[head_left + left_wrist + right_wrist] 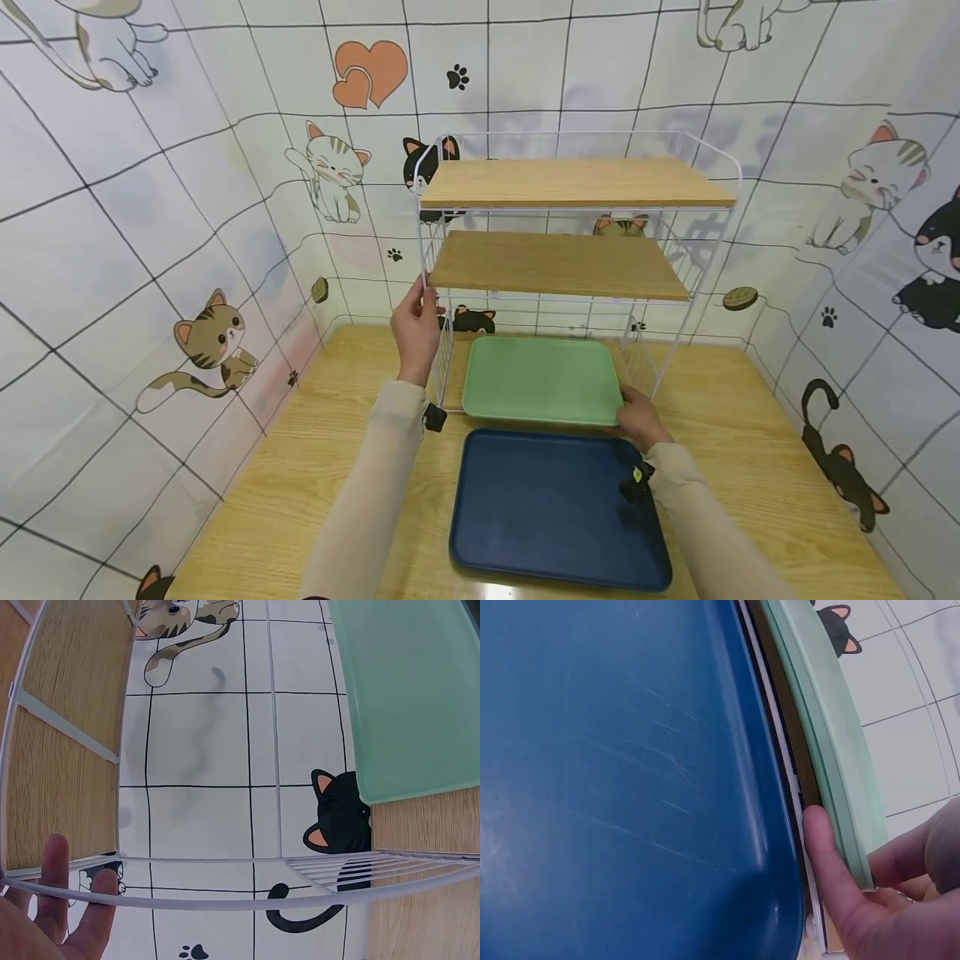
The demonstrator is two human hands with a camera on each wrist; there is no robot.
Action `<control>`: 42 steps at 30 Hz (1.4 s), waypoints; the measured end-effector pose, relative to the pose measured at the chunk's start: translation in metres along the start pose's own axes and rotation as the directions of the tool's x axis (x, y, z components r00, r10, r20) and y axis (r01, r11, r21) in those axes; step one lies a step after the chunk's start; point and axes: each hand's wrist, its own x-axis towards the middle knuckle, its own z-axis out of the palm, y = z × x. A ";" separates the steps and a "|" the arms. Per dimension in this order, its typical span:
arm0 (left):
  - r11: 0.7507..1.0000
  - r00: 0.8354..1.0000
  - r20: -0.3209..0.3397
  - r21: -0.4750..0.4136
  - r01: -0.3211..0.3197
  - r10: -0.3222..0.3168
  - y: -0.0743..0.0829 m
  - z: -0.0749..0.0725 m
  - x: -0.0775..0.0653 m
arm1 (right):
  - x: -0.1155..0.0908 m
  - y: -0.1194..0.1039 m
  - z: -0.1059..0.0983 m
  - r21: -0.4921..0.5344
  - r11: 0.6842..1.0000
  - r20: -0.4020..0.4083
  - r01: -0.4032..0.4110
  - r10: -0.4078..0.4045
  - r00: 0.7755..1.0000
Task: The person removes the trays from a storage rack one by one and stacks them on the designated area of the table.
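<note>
A white wire rack (678, 350) with wooden shelves stands on the table. My left hand (417, 325) grips its left upright beside the middle shelf (562, 265); in the left wrist view, the fingers (56, 881) reach past the white wire. A light green tray (540, 379) lies at the rack's bottom level, its front edge toward me. With my right hand (641, 419) I pinch that tray's front right corner; the right wrist view shows a finger (825, 840) against its underside. A dark blue tray (558, 508) lies on the table in front of the rack, below my right wrist.
The rack's top shelf (577, 183) is a pale wooden board. Beneath everything is a wood-grain table (322, 467). Walls with a grid and cat pictures (217, 333) enclose the table at the left, back and right.
</note>
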 end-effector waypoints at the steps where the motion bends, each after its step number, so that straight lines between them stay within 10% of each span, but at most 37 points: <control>1: 1.000 1.000 0.001 0.001 -0.003 0.003 0.000 0.000 0.000 | -0.001 0.000 0.000 0.016 1.000 0.008 -0.003 0.003 1.000; 42: 1.000 1.000 -0.011 -0.016 0.000 0.000 -0.002 0.000 0.000 | -0.047 -0.040 0.006 0.269 0.961 -0.036 0.071 -0.064 0.997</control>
